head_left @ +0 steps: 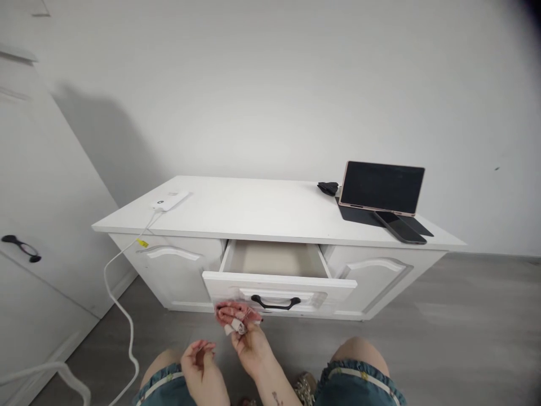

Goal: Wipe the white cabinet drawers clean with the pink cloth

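Note:
My right hand (250, 344) is raised in front of a low white cabinet and pinches a small rolled bundle of pink and white cloth (234, 316). The bundle hangs just below the front of the open middle drawer (276, 286), close to its black handle (275, 304). My left hand (202, 363) sits lower and to the left, above my left knee, with its fingers loosely curled and nothing visible in them. The drawer's inside (274, 259) looks bare as far as it shows.
On the cabinet top (253, 211) stand a tablet on a dark cover (381, 189), a phone (400, 227), a small black object (328, 188) and a white power bank (170, 201) with a white cable (120, 304) trailing to the floor. A white wardrobe (38, 225) stands at left.

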Available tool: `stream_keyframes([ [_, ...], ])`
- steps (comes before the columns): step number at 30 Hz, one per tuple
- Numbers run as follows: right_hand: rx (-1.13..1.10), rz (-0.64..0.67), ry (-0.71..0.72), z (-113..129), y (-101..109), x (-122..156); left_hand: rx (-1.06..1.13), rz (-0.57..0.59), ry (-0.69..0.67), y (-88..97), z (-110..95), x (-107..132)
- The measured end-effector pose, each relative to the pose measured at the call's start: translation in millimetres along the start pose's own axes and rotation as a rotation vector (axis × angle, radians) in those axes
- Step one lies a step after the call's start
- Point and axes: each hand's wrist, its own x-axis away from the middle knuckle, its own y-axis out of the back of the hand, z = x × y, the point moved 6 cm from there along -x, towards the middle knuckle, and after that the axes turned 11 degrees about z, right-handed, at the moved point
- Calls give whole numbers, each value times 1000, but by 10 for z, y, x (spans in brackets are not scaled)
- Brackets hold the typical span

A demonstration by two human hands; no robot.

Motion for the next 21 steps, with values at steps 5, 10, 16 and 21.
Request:
stream_keyframes([
  [5, -415, 130, -89, 427, -499, 111, 118, -17, 132, -21, 146, -73],
  [10, -411, 204, -69, 800, -491, 335, 325, 270, 466, -500, 378, 45],
  [16, -227, 194, 116, 1281, -263, 702, 390, 433, 718, -1073, 226, 304],
  [21, -156, 96, 206, 1608, 30, 897, 525, 614, 751, -1395, 124, 463],
])
